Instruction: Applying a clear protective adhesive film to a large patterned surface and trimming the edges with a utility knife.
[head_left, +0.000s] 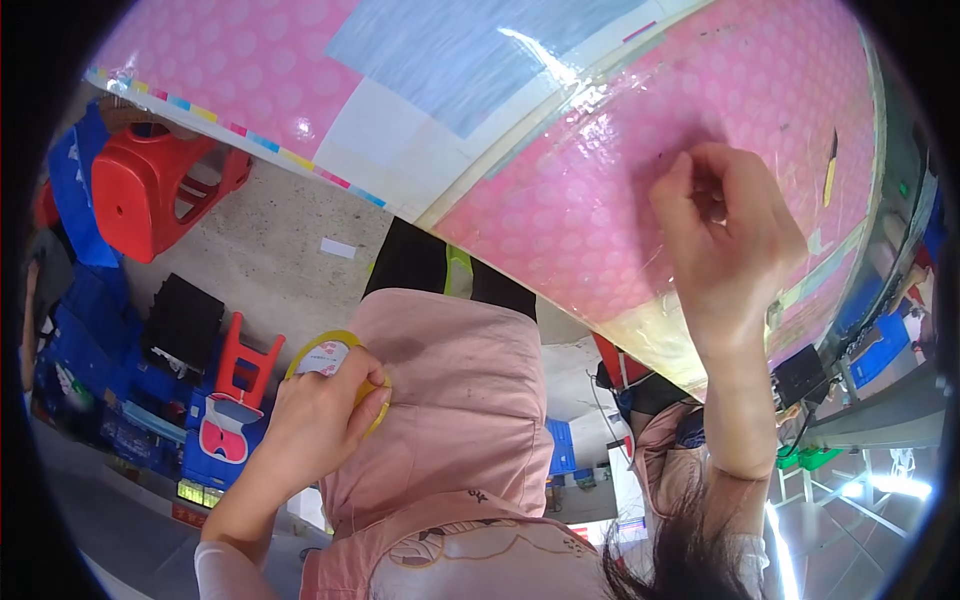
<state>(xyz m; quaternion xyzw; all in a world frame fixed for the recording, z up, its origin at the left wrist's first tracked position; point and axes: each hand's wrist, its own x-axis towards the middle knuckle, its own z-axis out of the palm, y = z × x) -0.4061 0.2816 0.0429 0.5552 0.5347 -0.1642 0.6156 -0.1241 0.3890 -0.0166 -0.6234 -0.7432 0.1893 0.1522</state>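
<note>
My left hand (318,412) is closed around a roll of yellow adhesive tape (297,361), held low over my lap at the left. A printed white label shows inside the roll's ring. Over the pink dotted tabletop (560,190) my right hand (728,225) is raised, its fingers curled and thumb against the forefinger in a pinch. Whatever lies between those fingertips, if anything, is too small to make out. To the right of that hand, a small yellow-handled craft knife (831,170) with a dark tip rests on the tabletop.
A glossy printed sheet (400,140) with a colour-bar edge covers the table's left part. Beyond its edge stand a red plastic stool (150,195), another red stool (245,360) and black crates (182,325). Another person's pink-clothed legs (660,450) show at the lower right.
</note>
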